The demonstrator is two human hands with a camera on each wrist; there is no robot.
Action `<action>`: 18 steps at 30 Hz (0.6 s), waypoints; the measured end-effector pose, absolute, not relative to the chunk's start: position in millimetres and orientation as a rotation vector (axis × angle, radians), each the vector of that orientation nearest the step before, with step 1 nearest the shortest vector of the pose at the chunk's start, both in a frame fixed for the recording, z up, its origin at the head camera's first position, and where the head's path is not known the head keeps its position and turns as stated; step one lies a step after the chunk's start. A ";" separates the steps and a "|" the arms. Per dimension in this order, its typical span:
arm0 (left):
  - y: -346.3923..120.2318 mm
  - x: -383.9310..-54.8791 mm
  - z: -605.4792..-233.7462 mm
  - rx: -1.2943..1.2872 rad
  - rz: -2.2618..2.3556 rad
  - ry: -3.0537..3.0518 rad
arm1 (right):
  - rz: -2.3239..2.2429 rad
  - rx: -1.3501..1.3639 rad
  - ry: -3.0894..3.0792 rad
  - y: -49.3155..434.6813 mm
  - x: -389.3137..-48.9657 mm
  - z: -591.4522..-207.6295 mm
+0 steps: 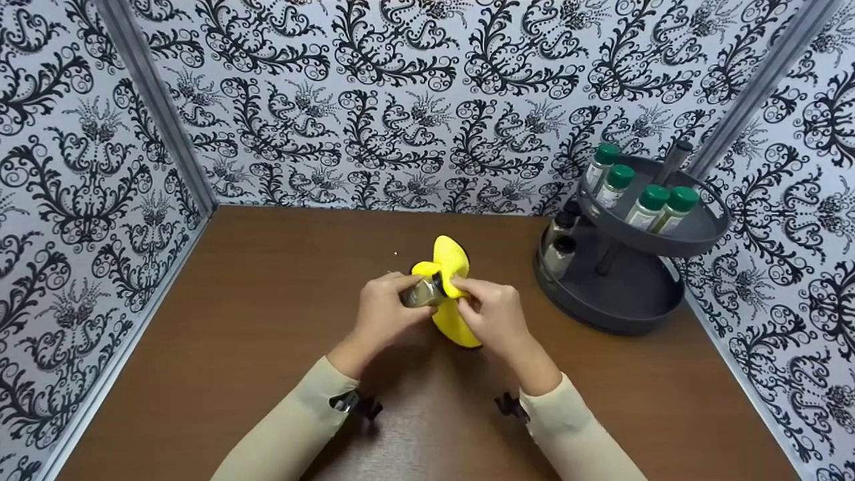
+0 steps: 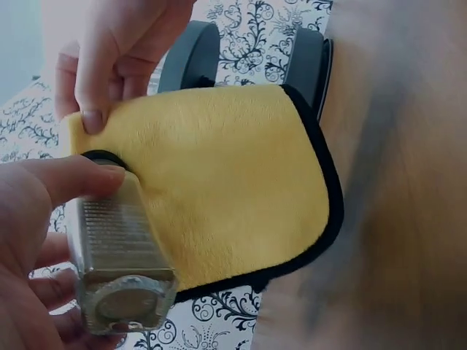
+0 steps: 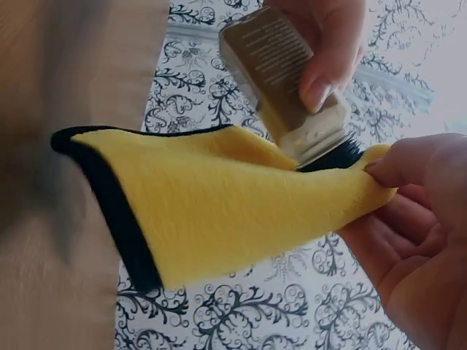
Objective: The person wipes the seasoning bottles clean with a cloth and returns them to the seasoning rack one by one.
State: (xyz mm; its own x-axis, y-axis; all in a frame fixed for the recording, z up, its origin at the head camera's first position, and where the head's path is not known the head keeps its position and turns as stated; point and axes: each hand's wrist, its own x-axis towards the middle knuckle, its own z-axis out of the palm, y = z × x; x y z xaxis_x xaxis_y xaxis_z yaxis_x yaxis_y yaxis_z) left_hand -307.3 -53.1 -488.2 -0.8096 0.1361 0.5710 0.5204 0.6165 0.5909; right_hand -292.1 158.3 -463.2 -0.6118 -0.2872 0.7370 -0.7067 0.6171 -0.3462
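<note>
My left hand (image 1: 387, 304) grips a small square glass spice jar (image 1: 422, 292) with a black cap, tilted above the table. Printed lettering shows on the jar (image 2: 120, 233) in the left wrist view. A yellow cloth (image 1: 454, 324) with black edging is pinched between the thumb and fingers of my right hand (image 1: 494, 310). The cloth (image 3: 226, 204) lies against the black cap (image 3: 336, 154) in the right wrist view and hides part of it. Below the hands, the cloth's loose part hangs down.
On the right of the brown table (image 1: 287, 267) stands a dark two-tier round rack (image 1: 621, 300). Several green-capped jars (image 1: 644, 207) are on its upper tier, black-capped jars (image 1: 558, 257) on the lower. Patterned walls (image 1: 401, 100) enclose the back and sides.
</note>
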 end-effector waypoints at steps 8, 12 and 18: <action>-51.2 -308.0 -488.3 -0.596 -1.052 -2.472 | 0.737 0.846 -2.094 155.8 -293.6 -470.0; -51.3 -306.5 -486.8 -0.616 -1.052 -2.469 | 0.854 0.780 -2.132 158.4 -298.2 -471.2; -56.7 -306.2 -483.3 -0.613 -1.171 -2.398 | 1.002 0.717 -2.207 162.5 -301.6 -471.3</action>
